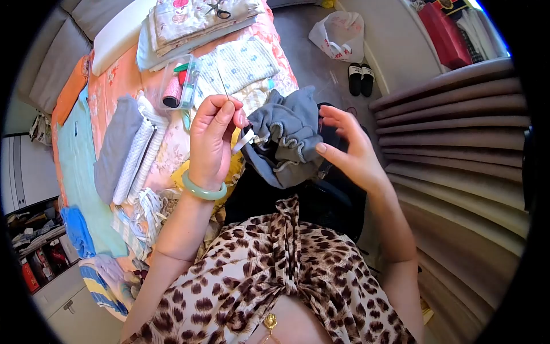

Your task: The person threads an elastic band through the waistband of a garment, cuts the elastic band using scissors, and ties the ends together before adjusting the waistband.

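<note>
My left hand (215, 129), wearing a pale green bangle, is closed in a pinch. From its fingertips a thin needle-like rod (222, 80) points up. Just right of these fingers is a grey cloth garment (292, 123) with a gathered, ruffled edge, lying over my lap. A short white strip (243, 141) hangs at the garment's left side, below my left fingers. My right hand (352, 146) is open at the garment's right side, fingers apart; its thumb tip is close to the cloth, and I cannot tell whether it touches.
On the bed at left are a clear plastic box (179, 83) of sewing things, folded grey and white cloths (123, 152), and a patterned folded cloth (238, 63). Scissors (219, 11) lie on a fabric stack. A white bag (338, 37) and slippers (360, 79) are on the floor; curtains (458, 132) hang right.
</note>
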Demonstrator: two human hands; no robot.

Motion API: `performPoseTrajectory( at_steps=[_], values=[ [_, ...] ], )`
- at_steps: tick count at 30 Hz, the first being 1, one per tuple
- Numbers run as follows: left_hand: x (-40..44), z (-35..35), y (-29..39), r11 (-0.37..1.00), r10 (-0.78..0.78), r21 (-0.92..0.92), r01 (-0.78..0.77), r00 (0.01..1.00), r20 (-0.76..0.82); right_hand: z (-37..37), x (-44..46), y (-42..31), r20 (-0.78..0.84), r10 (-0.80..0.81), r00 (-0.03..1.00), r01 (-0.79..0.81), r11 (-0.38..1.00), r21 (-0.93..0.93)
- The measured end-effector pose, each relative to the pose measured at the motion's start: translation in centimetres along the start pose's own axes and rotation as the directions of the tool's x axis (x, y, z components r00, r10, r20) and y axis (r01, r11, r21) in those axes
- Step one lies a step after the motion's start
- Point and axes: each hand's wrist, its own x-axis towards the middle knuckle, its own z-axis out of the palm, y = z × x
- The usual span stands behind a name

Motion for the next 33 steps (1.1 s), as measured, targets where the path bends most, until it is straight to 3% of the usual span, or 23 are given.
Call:
performPoseTrajectory(
  at_steps=[1,2,4,6,8,11,12,15,18,22,23,24,25,26,27,30,32,33],
  values=[
    [0.2,0.3,0.2,1.0,-0.002,-0.001,0.002,1.0,0.007,-0.1,-0.5,-1.4,-0.087,-0.138,0.987,0.124,0.981,-0.146],
    [0.3,0.6,0.4,1.0,-0.002,-0.004,0.002,1.0,0.015,-0.1,-0.9,-2.1,-0.07,-0.282,0.957,0.261,0.94,-0.22],
    [0.5,1.4,0.5,1.0,-0.005,-0.009,0.005,1.0,0.008,0.9,-1.8,-4.3,0.121,-0.362,0.924,0.38,0.901,-0.207],
    [0.6,2.6,0.5,1.0,-0.008,-0.025,0.008,1.0,0.005,3.6,-1.8,-5.4,0.109,-0.334,0.936,0.349,0.917,-0.191],
    [0.3,4.0,0.7,0.999,-0.01,-0.046,0.009,1.0,-0.007,5.2,-1.2,-5.1,0.062,-0.303,0.951,0.307,0.899,-0.314],
    [0.6,4.9,1.8,0.995,0.097,-0.016,-0.098,0.995,-0.038,5.7,0.1,-4.8,0.081,-0.23,0.97,0.243,0.879,-0.411],
    [1.0,5.1,2.3,0.991,0.136,-0.005,-0.136,0.989,-0.05,5.7,0.3,-3.8,0.071,-0.332,0.941,0.327,0.832,-0.449],
    [2.9,3.1,5.3,0.986,0.129,-0.101,-0.131,0.991,-0.031,2.5,0.9,-4.2,0.172,-0.336,0.926,0.354,0.614,-0.705],
    [3.2,1.9,8.0,0.968,0.156,-0.194,-0.158,0.987,-0.024,-2.4,0.9,-7.4,0.15,-0.364,0.919,0.314,0.449,-0.836],
    [1.6,1.5,9.2,0.95,0.173,-0.263,-0.166,0.985,0.004,-4.2,-0.4,-9.4,0.139,-0.366,0.92,0.293,0.408,-0.865],
    [0.5,1.6,8.0,0.964,0.112,-0.234,-0.126,0.991,-0.071,-3.9,-0.4,-8.6,0.142,-0.375,0.916,0.296,0.396,-0.869],
    [0.2,-0.2,5.8,0.982,0.085,-0.17,-0.081,0.996,0.018,-2.7,-0.7,-5.7,0.207,-0.27,0.941,0.299,0.367,-0.881],
    [-0.6,-1.2,3.3,0.996,-0.021,-0.081,0.022,1.0,0.009,-1.2,-1.3,-2.8,0.252,-0.138,0.958,0.286,0.386,-0.877],
    [-2.0,-1.3,0.8,0.982,-0.163,-0.11,0.152,0.982,-0.099,0.1,-2.0,0.5,0.323,-0.045,0.945,0.312,0.408,-0.858],
    [-3.2,-2.4,-1.7,0.961,-0.263,-0.128,0.245,0.953,-0.151,0.6,-2.9,2.8,0.407,0.005,0.913,0.339,0.545,-0.767],
    [-5.8,-4.0,-4.3,0.923,-0.371,-0.163,0.347,0.916,-0.153,0.1,-3.1,2.4,0.484,-0.113,0.868,0.297,0.9,-0.321],
    [-5.7,-3.2,-3.3,0.933,-0.333,-0.194,0.302,0.931,-0.148,-1.4,-1.7,-0.3,0.336,-0.043,0.941,0.102,0.982,-0.158],
    [-5.5,-2.8,-2.8,0.939,-0.306,-0.209,0.274,0.941,-0.141,-1.7,-0.9,-0.3,0.174,-0.105,0.979,0.128,0.984,-0.128]
  ],
)
